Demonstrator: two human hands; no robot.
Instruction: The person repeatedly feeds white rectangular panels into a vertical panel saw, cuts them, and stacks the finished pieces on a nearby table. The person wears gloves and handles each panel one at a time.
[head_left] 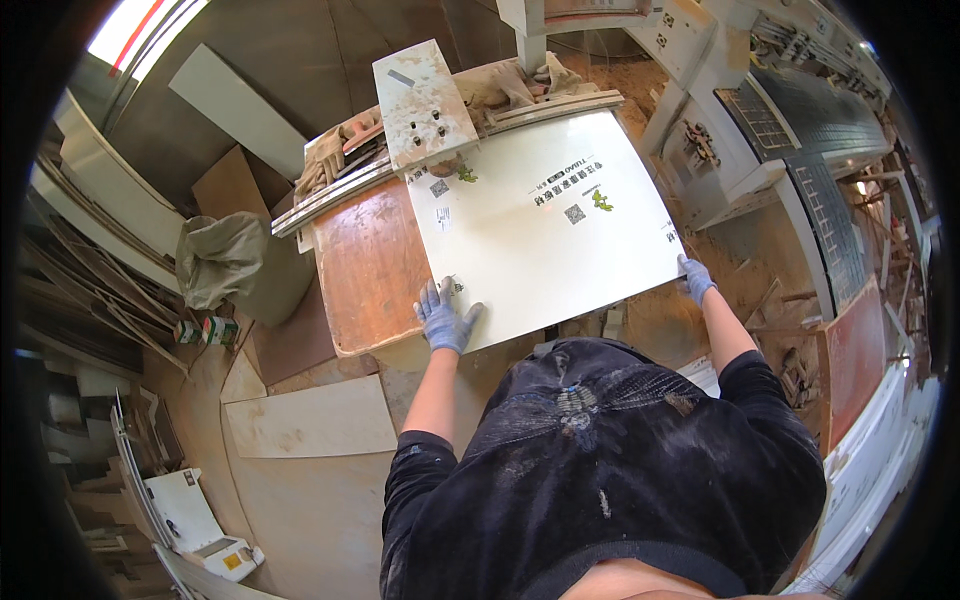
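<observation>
A large white board (530, 250) with printed marks and small green pictures lies flat in front of me. Its left part rests over a worn brown wooden table (365, 260). My left hand (447, 318), in a blue-grey glove, lies with fingers spread on the board's near left corner. At the near right corner my gloved right hand (697, 278) grips the edge, its fingers partly hidden. The far side of the board meets a long straight fence (555, 110). Above that edge hangs a dusty white machine housing (425, 105); any tool beneath it is mostly hidden.
Work gloves (322, 160) lie behind the fence at left. A grey-green sack (215, 260) and leaning strips (85, 255) stand further left. A pale panel (312, 418) lies on the floor. Another machine with a dark slatted bed (825, 215) stands at right, near a reddish panel (855, 365).
</observation>
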